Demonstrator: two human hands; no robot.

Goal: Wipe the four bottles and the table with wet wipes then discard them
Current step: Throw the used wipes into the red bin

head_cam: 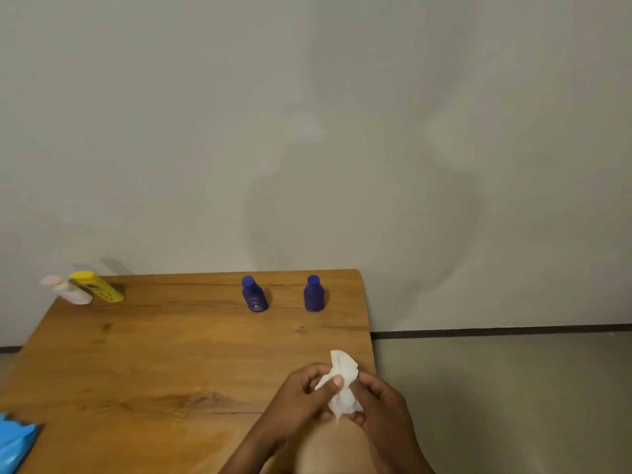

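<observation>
Head view: four bottles (254,295) stand; each hand (304,391) pinches one wipe (342,381).

I see a wooden table (178,354) with visible grain, dark knots and a soft sheen. Two dark blue bottles (254,295) (314,294) look like smooth plastic, as do the yellow bottle (97,286) and pale pink bottle (66,289). The white wet wipe (342,383) is crumpled, matt cloth-like paper. The blue wipes packet (15,443) looks glossy.
</observation>
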